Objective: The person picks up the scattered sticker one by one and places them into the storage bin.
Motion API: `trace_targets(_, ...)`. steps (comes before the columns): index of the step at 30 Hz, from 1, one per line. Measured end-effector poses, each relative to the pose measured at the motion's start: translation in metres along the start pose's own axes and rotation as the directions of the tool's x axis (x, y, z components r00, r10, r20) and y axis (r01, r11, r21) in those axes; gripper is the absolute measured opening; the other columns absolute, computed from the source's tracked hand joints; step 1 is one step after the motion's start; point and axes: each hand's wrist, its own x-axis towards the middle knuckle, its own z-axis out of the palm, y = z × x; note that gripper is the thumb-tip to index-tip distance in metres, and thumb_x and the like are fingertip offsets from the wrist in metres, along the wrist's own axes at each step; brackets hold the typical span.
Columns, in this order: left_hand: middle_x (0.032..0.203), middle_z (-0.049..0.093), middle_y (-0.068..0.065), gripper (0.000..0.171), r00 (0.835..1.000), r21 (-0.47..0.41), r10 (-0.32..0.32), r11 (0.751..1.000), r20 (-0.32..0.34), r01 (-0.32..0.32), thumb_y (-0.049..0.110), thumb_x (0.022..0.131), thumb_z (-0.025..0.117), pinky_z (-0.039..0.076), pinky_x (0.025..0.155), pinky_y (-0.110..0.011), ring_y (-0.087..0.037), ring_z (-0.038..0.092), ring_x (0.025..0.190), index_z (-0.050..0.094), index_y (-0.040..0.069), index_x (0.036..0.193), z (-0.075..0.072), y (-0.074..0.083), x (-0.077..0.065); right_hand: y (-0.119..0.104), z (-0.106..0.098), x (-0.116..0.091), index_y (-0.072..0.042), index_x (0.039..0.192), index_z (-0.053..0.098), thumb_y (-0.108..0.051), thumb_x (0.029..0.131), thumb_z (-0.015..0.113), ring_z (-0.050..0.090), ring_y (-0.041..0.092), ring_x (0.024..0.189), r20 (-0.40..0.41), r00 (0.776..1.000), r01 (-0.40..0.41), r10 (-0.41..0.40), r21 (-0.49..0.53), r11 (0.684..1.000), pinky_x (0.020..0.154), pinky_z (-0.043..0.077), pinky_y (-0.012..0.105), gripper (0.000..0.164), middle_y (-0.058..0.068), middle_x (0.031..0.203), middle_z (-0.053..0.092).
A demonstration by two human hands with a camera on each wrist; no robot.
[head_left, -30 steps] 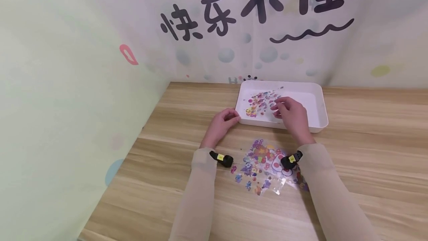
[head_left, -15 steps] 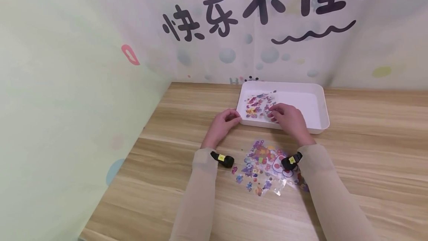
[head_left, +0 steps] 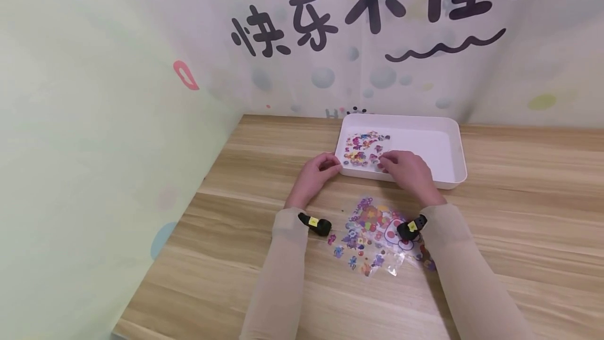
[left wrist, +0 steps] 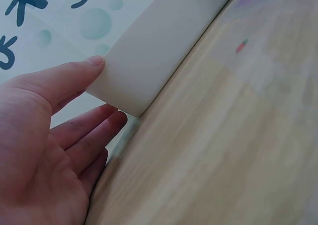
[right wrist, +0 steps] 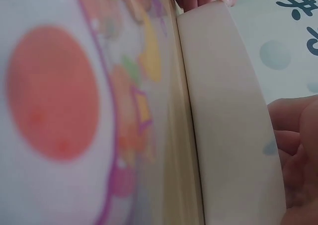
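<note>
A white rectangular tray [head_left: 427, 177] stands at the back of the table. My left hand [head_left: 315, 172] grips its near left corner; in the left wrist view the thumb lies on the rim and fingers touch the corner from below. Inside the tray's left part lies a clear sticker sheet [head_left: 360, 147] with small colourful prints. My right hand [head_left: 409, 171] reaches over the near wall and pinches the sheet's near right corner. In the right wrist view the tray wall [right wrist: 223, 101] hides part of this hand's fingers [right wrist: 290, 113].
Several clear sticker sheets [head_left: 365, 232] lie overlapped on the wooden table [head_left: 226, 235] in front of the tray, partly under the right wrist. A printed curtain [head_left: 325, 77] hangs behind the tray, and another light curtain [head_left: 94, 146] borders the table's left side.
My right hand has moved left and toward the near wall with the sticker sheet, which has gone from tilted to lying flatter in the tray's left part. The left hand stays at the corner.
</note>
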Motion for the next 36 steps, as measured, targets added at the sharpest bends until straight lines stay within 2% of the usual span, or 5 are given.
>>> trace_targets(14,0.112,0.055,0.013,0.020,1.000,0.011,0.001,1.000,-0.003,-0.001,0.041,0.082,0.060,0.038,0.092,-0.032,-0.005,0.049,0.104,0.059,0.025,0.094,0.0007,-0.0004,0.0004,0.0002,-0.0004,-0.0002,-0.004,0.120,0.055,-0.032,0.092,0.047,0.056,0.023,0.085,-0.062,0.998,-0.023,0.024,0.028,0.999,0.069,0.042,0.036,0.040,0.012,0.097,0.064)
trace_targets(18,0.112,0.055,0.013,0.019,1.000,0.011,-0.001,1.000,-0.004,0.002,0.040,0.082,0.060,0.038,0.092,-0.032,-0.006,0.049,0.104,0.059,0.025,0.094,0.0009,-0.0012,0.0008,-0.0001,-0.0008,0.0000,-0.006,0.121,0.054,-0.032,0.092,0.047,0.053,0.028,0.095,-0.039,0.999,-0.021,0.021,0.003,1.000,0.077,0.041,0.043,0.040,0.014,0.108,0.061)
trace_targets(23,0.113,0.055,0.014,0.020,1.000,0.016,-0.002,1.000,-0.004,0.002,0.041,0.082,0.060,0.038,0.092,-0.032,-0.005,0.049,0.105,0.059,0.026,0.094,0.0010,-0.0013,0.0012,-0.0004,-0.0011,-0.0003,-0.008,0.124,0.052,-0.033,0.091,0.047,0.046,0.034,0.109,0.001,1.000,0.021,-0.021,-0.082,0.996,0.084,0.037,0.049,0.041,0.016,0.121,0.053)
trace_targets(36,0.114,0.054,0.013,0.019,1.000,0.020,0.005,1.000,-0.006,-0.005,0.040,0.082,0.060,0.038,0.092,-0.031,-0.005,0.049,0.104,0.059,0.025,0.094,0.0007,-0.0005,0.0003,0.0005,0.0011,-0.0005,-0.010,0.121,0.054,-0.033,0.091,0.048,0.049,0.030,0.101,0.036,0.996,0.086,-0.082,-0.139,0.987,0.081,0.040,0.048,0.039,0.015,0.121,0.053)
